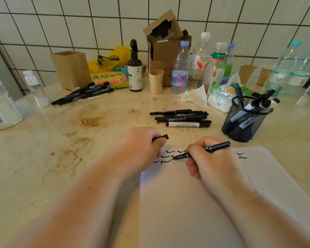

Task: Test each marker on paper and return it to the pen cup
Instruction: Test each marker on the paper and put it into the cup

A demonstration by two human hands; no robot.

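Note:
My right hand (211, 161) grips a black marker (217, 147), its tip touching the white paper (195, 203) among several black squiggles. My left hand (141, 145) rests on the paper's top left corner and is closed on a black marker cap (164, 137). Beyond the paper lies a pile of several black markers (182, 118). To the right stands the black mesh pen cup (243, 122) with several markers in it. Another group of black markers (84, 93) lies at the back left.
The counter (61, 140) is stained. Along the tiled wall stand a wooden box (71, 69), a brown pump bottle (135, 68), a small beige cup (156, 81), a cardboard box (166, 45), several plastic bottles (180, 68) and tissues (195, 95). A jar (2, 106) stands far left.

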